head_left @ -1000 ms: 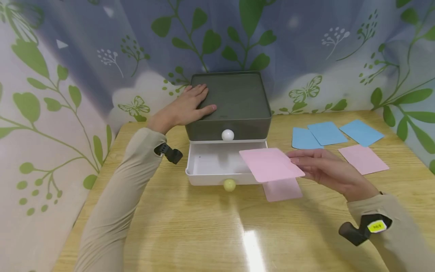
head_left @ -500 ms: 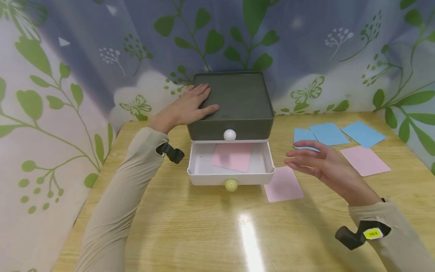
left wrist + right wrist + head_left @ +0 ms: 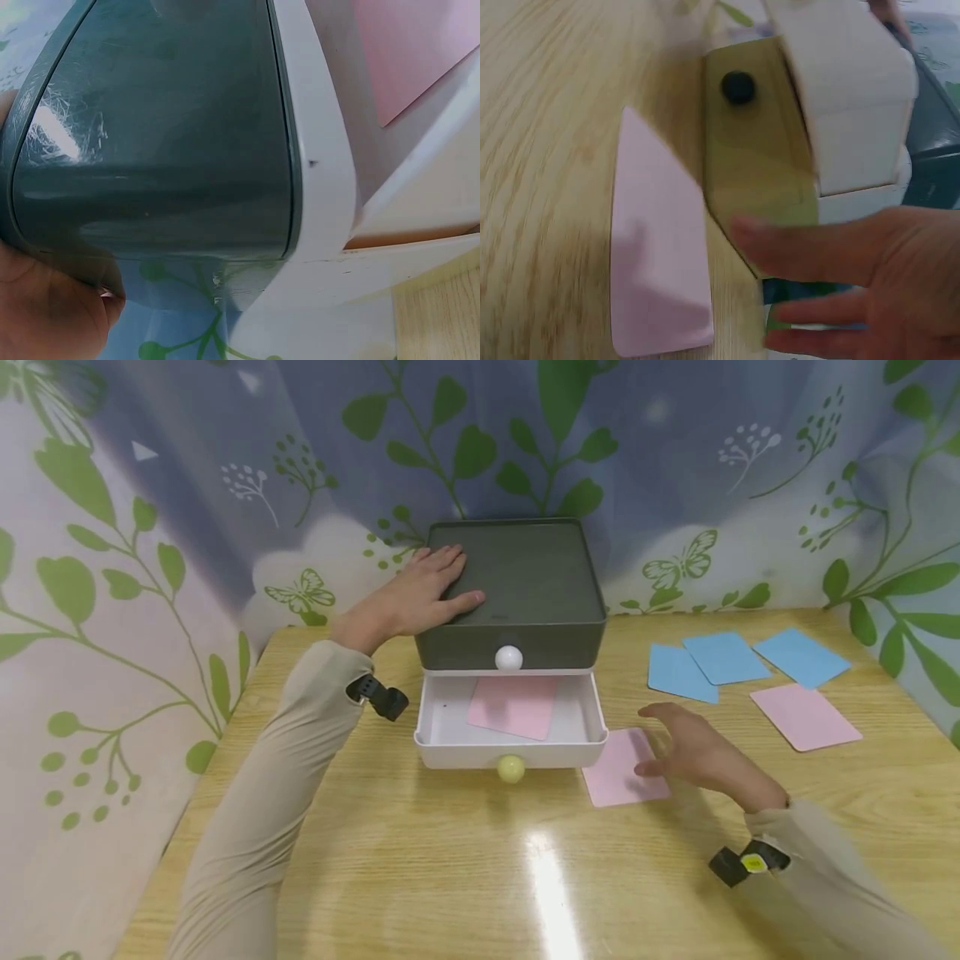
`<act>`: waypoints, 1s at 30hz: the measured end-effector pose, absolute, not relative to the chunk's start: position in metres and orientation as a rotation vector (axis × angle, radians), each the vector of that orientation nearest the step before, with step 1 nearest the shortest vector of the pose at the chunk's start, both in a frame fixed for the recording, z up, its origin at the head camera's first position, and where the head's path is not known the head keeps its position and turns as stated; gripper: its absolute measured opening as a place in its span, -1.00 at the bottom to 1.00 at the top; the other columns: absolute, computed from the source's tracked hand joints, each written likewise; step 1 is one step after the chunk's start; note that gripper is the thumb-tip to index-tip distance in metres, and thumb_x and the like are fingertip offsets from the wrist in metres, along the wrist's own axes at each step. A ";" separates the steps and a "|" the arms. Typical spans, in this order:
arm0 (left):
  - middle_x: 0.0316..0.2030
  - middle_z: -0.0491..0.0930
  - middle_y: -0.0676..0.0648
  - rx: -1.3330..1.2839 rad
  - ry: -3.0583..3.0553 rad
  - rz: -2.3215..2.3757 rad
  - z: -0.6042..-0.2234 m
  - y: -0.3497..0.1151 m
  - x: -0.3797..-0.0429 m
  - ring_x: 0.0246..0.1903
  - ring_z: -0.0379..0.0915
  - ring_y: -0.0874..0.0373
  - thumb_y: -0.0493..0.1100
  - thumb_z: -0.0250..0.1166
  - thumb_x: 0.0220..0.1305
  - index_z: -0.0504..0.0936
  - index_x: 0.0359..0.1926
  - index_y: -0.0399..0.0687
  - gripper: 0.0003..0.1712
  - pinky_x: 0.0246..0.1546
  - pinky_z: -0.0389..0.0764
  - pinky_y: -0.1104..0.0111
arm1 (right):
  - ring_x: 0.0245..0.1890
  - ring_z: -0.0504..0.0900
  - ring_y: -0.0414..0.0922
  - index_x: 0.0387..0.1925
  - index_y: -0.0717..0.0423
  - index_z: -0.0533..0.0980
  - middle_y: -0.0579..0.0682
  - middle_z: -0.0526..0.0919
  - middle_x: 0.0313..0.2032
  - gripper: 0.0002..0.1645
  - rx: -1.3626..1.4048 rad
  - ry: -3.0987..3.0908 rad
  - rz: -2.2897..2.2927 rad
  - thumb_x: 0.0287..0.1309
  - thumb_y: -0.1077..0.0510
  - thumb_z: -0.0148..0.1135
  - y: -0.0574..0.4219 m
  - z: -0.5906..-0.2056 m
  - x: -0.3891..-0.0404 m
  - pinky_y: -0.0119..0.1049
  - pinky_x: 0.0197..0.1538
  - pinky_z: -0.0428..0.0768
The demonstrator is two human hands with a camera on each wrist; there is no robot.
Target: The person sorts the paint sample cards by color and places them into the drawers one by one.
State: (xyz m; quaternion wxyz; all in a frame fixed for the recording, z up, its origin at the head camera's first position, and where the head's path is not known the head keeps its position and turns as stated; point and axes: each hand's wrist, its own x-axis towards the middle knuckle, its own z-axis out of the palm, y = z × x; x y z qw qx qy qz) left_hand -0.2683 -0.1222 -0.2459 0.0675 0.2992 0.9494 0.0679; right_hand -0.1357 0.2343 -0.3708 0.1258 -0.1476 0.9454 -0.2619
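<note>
My left hand rests flat on the left side of the dark grey lid of a drawer box, fingers spread. Below the lid, the white drawer is pulled out, with a yellow knob on its front. A pink card lies inside it, partly hidden under the box. My right hand hovers at the right edge of another pink card on the table, thumb and fingers apart, holding nothing. The right wrist view shows that card flat beside the blurred hand.
Several more cards lie at the right: blue cards at the back and a pink card in front of them. The upper drawer with the white knob is closed. A leaf-patterned curtain hangs behind the wooden table.
My right hand let go of a pink card, which dropped into the drawer. The hand then moved down over the pink card on the table. My left hand stayed on the lid.
</note>
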 end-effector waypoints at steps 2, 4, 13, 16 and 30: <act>0.50 -0.28 -0.26 0.897 2.862 0.194 -0.246 -0.122 -0.269 0.49 -0.42 -0.04 0.25 -0.15 0.48 -0.18 0.49 -0.32 -0.09 0.45 -0.40 0.18 | 0.26 0.15 0.47 0.28 0.50 0.21 0.51 0.18 0.28 0.11 -0.526 2.740 -0.643 -0.23 0.11 0.60 0.231 -0.376 -0.137 0.34 0.23 0.20; 0.50 -0.28 -0.26 0.894 2.864 0.189 -0.245 -0.122 -0.269 0.49 -0.42 -0.04 0.25 -0.15 0.48 -0.18 0.49 -0.32 -0.09 0.44 -0.40 0.18 | 0.28 0.10 0.47 0.28 0.48 0.21 0.50 0.18 0.29 0.18 -0.615 2.731 -0.565 -0.34 0.12 0.64 0.228 -0.381 -0.138 0.35 0.28 0.10; 0.49 -0.28 -0.29 0.891 2.859 0.173 -0.242 -0.136 -0.266 0.49 -0.42 -0.08 0.25 -0.17 0.48 -0.19 0.48 -0.35 -0.09 0.44 -0.40 0.14 | 0.31 0.11 0.42 0.32 0.44 0.20 0.41 0.24 0.30 0.17 -0.678 2.735 -0.395 -0.31 0.14 0.63 0.207 -0.394 -0.143 0.28 0.34 0.07; 0.49 -0.28 -0.31 0.886 2.861 0.172 -0.238 -0.143 -0.265 0.49 -0.42 -0.09 0.25 -0.17 0.48 -0.19 0.48 -0.36 -0.08 0.44 -0.40 0.13 | 0.28 0.16 0.41 0.31 0.42 0.22 0.39 0.26 0.28 0.17 -0.661 2.758 -0.388 -0.31 0.12 0.64 0.202 -0.395 -0.146 0.27 0.30 0.18; 0.49 -0.28 -0.31 0.892 2.853 0.190 -0.243 -0.135 -0.264 0.48 -0.42 -0.10 0.22 -0.16 0.49 -0.18 0.48 -0.37 -0.10 0.44 -0.39 0.13 | -0.08 0.39 0.19 -0.07 0.32 0.53 0.24 0.44 -0.11 -0.43 -0.304 2.804 -0.484 -0.12 0.13 0.53 0.224 -0.391 -0.146 0.02 -0.18 0.52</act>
